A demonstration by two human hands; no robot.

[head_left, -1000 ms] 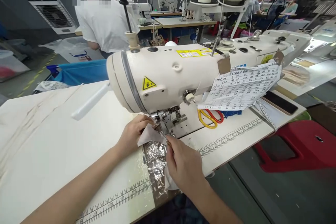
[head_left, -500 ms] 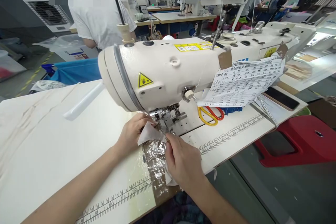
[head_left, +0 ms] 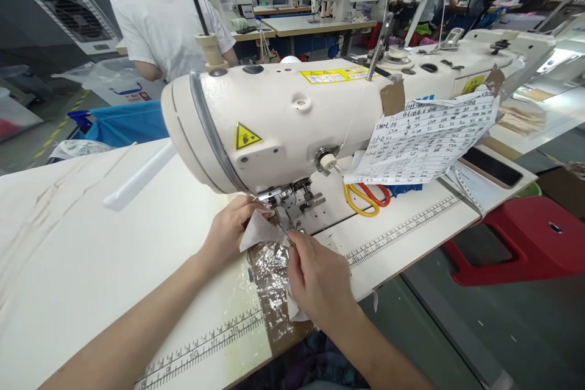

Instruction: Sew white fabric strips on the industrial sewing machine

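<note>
At the needle area of the white sewing machine (head_left: 274, 122), my left hand (head_left: 231, 225) is closed on a small piece of white fabric (head_left: 260, 231), its fingertips partly hidden behind the cloth. My right hand (head_left: 322, 280) is closed just to the right, around a thin metal tool (head_left: 282, 228) that points towards the presser foot. Most of that tool is inside the fist, so its kind cannot be made out. More white fabric (head_left: 296, 308) shows below the right hand. Shiny clear tape (head_left: 272, 274) covers the brown table part beneath both hands.
Scissors (head_left: 363, 200) with yellow and red handles lie under the machine arm, near a hanging handwritten sheet (head_left: 423, 140). A phone (head_left: 491, 166) rests at the right. A red stool (head_left: 525, 237) stands beside the table (head_left: 137, 262). A person in a white shirt (head_left: 167, 30) is behind.
The view has shifted slightly, so the machine appears a little further left. Both hands keep nearly the same position and grip at the fabric.
</note>
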